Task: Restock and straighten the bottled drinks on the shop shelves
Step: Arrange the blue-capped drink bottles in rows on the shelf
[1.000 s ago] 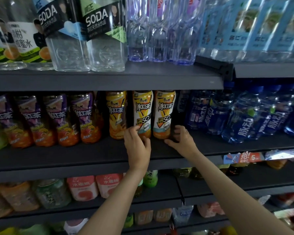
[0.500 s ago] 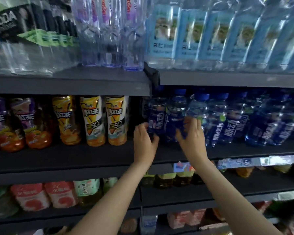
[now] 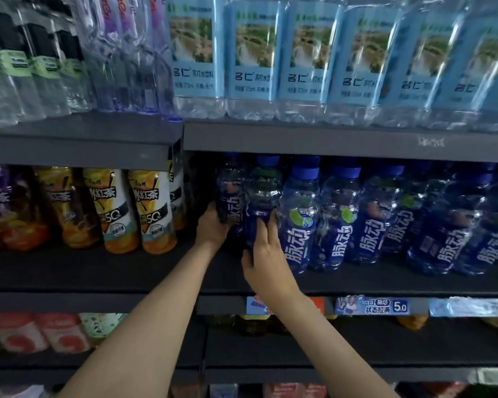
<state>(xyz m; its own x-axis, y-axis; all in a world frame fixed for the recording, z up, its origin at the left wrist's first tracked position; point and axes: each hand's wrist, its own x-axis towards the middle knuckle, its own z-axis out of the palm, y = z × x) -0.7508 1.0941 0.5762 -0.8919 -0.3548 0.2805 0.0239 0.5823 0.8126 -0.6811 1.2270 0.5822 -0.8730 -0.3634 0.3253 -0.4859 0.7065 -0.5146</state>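
On the middle shelf (image 3: 385, 282) stands a row of blue bottles with blue caps and white lettering. My left hand (image 3: 212, 228) grips the leftmost blue bottle (image 3: 230, 193) from its left side. My right hand (image 3: 266, 259) holds the second blue bottle (image 3: 262, 191) low down, fingers wrapped round its front. Both bottles stand upright, set further back than the third blue bottle (image 3: 299, 219) to their right.
Iced tea bottles (image 3: 153, 208) with yellow and white labels fill the shelf to the left. Light-blue labelled water bottles (image 3: 253, 53) line the shelf above. Price tags (image 3: 371, 305) run along the shelf edge. Lower shelves hold pink and green drinks (image 3: 41, 331).
The view and both hands have shifted right, from the iced tea bottles to the blue bottles. Each hand has now closed round a blue bottle at the row's left end.
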